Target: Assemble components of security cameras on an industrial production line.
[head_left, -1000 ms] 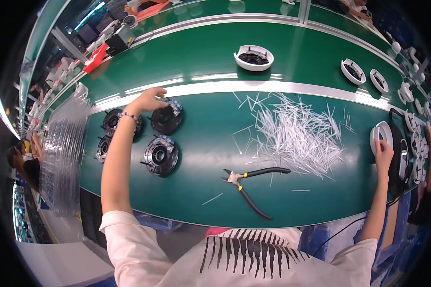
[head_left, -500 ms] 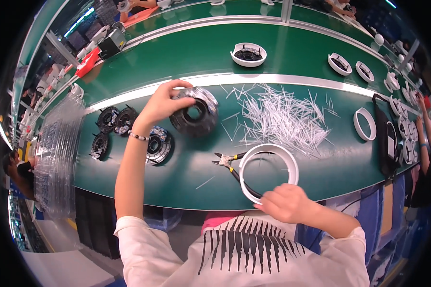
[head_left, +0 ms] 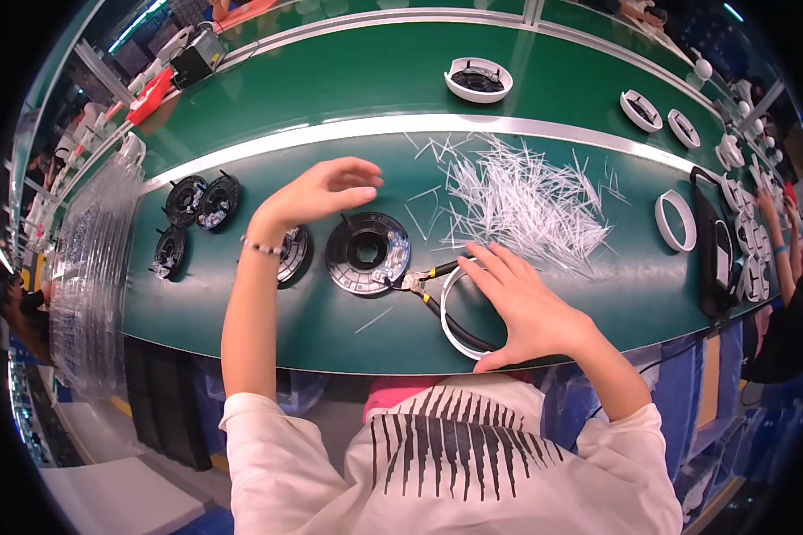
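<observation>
My left hand [head_left: 321, 192] is raised with its fingers apart and nothing in them, just above and left of a round black part [head_left: 343, 254]. That part lies flat, showing a central hole and silvery segments. Spread across a white plastic ring [head_left: 451, 321], my right hand [head_left: 531, 308] grips it with fingertips at the far rim and thumb at the near rim; the hand hides the ring's right side. Diagonal cutting pliers [head_left: 413, 283] with black-and-yellow handles lie beside the black part, their handles passing by the ring. Another black part [head_left: 294, 257] is partly behind my left wrist.
Several black round parts [head_left: 216, 203] lie at left beside clear plastic sheeting [head_left: 94, 285]. A pile of thin white strips [head_left: 531, 205] covers the middle right. Another white ring [head_left: 675, 221] and a black pouch [head_left: 716, 250] lie right. White housings [head_left: 478, 80] sit beyond the metal rail.
My left hand has let go of the black part, which now lies on the table next to the pliers. My right hand has moved from the ring's near edge to span over it.
</observation>
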Demonstrator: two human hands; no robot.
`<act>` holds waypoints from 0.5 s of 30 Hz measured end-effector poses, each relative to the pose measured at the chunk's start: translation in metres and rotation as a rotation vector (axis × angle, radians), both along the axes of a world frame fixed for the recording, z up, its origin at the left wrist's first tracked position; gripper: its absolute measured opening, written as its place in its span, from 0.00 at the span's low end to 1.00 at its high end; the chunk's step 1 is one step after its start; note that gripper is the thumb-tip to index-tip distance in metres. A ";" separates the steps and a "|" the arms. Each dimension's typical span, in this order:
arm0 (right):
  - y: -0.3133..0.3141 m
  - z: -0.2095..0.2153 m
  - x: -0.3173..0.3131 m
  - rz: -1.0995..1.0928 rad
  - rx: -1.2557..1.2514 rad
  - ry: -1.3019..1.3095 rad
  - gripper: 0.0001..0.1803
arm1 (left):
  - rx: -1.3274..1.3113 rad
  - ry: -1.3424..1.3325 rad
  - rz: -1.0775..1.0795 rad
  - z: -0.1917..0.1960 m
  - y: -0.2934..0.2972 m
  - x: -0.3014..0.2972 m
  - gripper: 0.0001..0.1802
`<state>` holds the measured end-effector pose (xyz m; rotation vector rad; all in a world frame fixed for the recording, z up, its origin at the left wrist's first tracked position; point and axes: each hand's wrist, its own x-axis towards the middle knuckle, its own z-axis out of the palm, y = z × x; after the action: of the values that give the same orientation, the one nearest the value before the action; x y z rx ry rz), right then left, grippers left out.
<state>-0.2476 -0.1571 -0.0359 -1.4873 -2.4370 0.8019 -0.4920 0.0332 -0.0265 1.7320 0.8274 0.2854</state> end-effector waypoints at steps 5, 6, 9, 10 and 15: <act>-0.005 -0.002 0.004 -0.004 0.015 -0.002 0.61 | 0.777 0.459 0.009 -0.015 -0.037 -0.021 0.28; -0.005 0.001 0.002 -0.003 0.011 0.001 0.61 | 0.773 0.463 0.007 -0.019 -0.037 -0.022 0.28; -0.001 0.009 0.002 0.023 -0.008 -0.085 0.61 | 0.668 0.442 0.037 -0.017 -0.037 -0.017 0.22; 0.000 0.005 0.009 -0.002 0.051 0.127 0.62 | 0.614 0.364 0.097 -0.010 -0.040 -0.008 0.19; 0.016 -0.006 0.006 -0.460 0.133 1.111 0.60 | 0.874 -0.095 0.300 0.005 -0.065 0.029 0.09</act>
<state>-0.2416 -0.1408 -0.0422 -1.0287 -1.2484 0.9596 -0.4632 -0.0316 -0.0213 2.3565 0.9656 1.0442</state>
